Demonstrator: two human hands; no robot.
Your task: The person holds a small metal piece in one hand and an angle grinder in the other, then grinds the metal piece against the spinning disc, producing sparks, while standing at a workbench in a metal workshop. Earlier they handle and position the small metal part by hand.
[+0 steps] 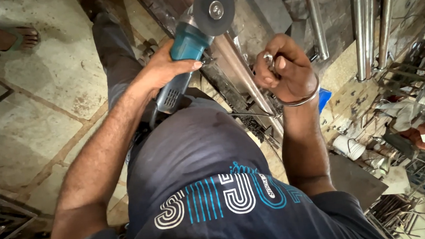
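My left hand grips the teal body of an angle grinder, whose grey disc points upward and away from me. My right hand is closed around a small shiny metal tool, held just right of the grinder's head. A metal bangle circles my right wrist. Below both hands runs a long brownish metal bar, slanting from upper left to lower right. My dark shirt with pale lettering fills the lower middle of the view.
Steel pipes stand at the upper right. A white bucket, scrap rods and clutter lie at the right. Another person's sandalled foot rests on the stone floor at the upper left. Metal pieces lie at the lower left.
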